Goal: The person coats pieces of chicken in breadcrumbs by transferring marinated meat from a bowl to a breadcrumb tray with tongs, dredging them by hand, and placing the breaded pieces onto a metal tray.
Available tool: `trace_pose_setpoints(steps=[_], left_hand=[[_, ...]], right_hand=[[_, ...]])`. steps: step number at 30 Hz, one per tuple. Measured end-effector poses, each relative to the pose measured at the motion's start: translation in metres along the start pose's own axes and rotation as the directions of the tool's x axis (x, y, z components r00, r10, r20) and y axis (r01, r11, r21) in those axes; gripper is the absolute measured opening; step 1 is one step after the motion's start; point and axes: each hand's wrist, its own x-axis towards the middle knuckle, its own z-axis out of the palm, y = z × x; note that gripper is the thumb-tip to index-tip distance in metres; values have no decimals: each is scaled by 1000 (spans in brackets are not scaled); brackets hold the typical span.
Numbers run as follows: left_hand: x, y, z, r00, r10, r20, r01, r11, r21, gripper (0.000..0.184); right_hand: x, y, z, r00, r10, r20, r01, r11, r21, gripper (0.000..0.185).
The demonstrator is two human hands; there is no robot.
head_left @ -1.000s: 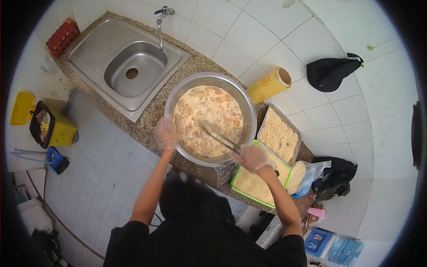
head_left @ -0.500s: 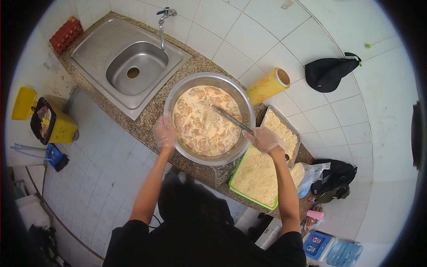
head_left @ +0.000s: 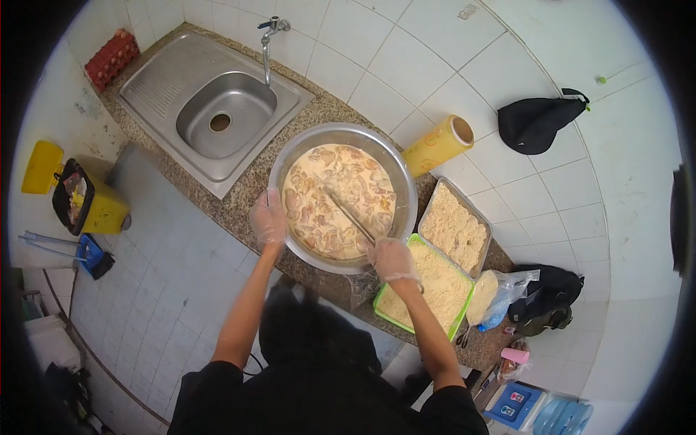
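A large metal bowl (head_left: 281, 163) on the counter is filled with raw meat pieces (head_left: 316, 233) in a creamy, pale orange liquid. My left hand (head_left: 268, 219), in a clear plastic glove, grips the bowl's left rim. My right hand (head_left: 394, 259), gloved the same way, is closed around the handle of a long metal stirring utensil (head_left: 351, 216) at the lower right rim. The utensil's head is sunk in the mix, so its shape is hidden. Under my right wrist lies a green tray (head_left: 464, 307) of pale flour or crumbs. Behind it, a metal tray (head_left: 484, 250) contains coated pieces.
A steel sink (head_left: 225, 116) with a tap (head_left: 268, 51) is left of the bowl. A yellow roll of film (head_left: 438, 146) stands against the tiled wall. Plastic bags (head_left: 500, 297), scissors (head_left: 462, 338) and a pink cup (head_left: 515, 355) lie to the right. Red egg trays (head_left: 111, 59) sit at the far left.
My right hand has drawn the utensil down and left, from the bowl's right side towards its near edge. My left hand stays on the rim.
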Motion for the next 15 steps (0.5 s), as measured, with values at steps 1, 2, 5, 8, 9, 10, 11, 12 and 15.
trace_pose_setpoints(steps=[1,2,5,8,9,10,11,12,15], left_hand=[[0,0,-1,1000,2,6,-2,1000,7,43],[-2,0,-3,1000,1,17,-1,1000,16,44],[-4,4,-3,1000,-19,4,19,1000,-2,44],[-4,5,-4,999,-43,28,43,999,1,45],[-2,1,-1,999,-32,21,32,999,-7,44],[0,-7,4,1000,-22,15,22,1000,-13,44],[-1,-9,5,1000,-13,15,14,1000,-17,44],[-3,-11,6,1000,2,11,-2,999,-38,44],[-4,-4,4,999,35,11,-35,998,-54,44]], right_hand=[[-6,-2,-3,997,68,-22,-65,990,128,46],[-11,-4,-11,994,103,-35,-95,981,166,47],[-18,8,-24,978,170,-118,-136,958,252,50],[-29,21,-30,965,161,-206,-105,961,257,52],[-32,23,-36,967,164,-195,-115,964,240,53],[-36,25,-42,969,168,-182,-126,967,222,53],[-41,25,-46,974,179,-141,-140,958,250,54],[-46,26,-49,976,191,-100,-157,948,278,54],[-59,39,-45,976,217,-24,-197,922,332,56]])
